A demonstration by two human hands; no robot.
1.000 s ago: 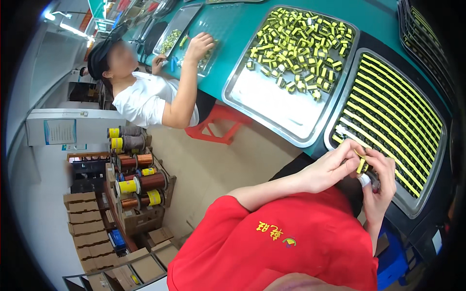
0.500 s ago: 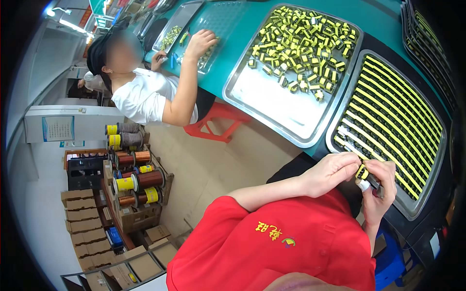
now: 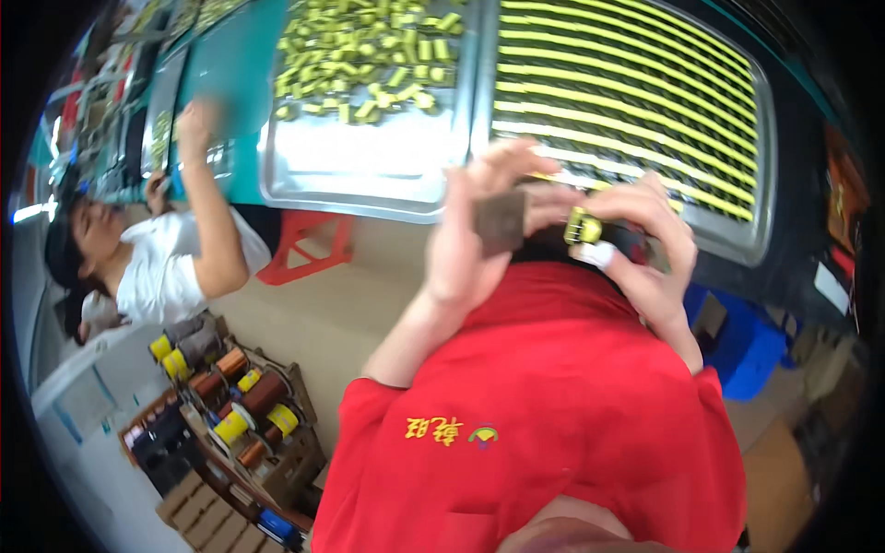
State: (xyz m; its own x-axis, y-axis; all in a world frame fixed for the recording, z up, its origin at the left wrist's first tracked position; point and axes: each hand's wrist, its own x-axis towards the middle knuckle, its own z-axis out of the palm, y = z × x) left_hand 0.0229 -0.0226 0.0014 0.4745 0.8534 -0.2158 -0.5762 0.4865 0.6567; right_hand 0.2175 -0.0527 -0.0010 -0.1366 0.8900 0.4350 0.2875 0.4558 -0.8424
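yellow-taped coil components (image 3: 355, 64) lie loose, far left, in a metal tray (image 3: 359, 166). left hand (image 3: 461, 230): fingers apart, blurred, hold unclear. just right, a single coil (image 3: 583, 230) sits pinched in the right hand (image 3: 654, 230), before a second tray (image 3: 768, 166), far right, lined with more. a light, steady pinch should keep it unscuffed.

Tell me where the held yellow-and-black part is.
In the head view, right of centre, the part is in the right hand, near the left hand and the silver metal tray of yellow rows.
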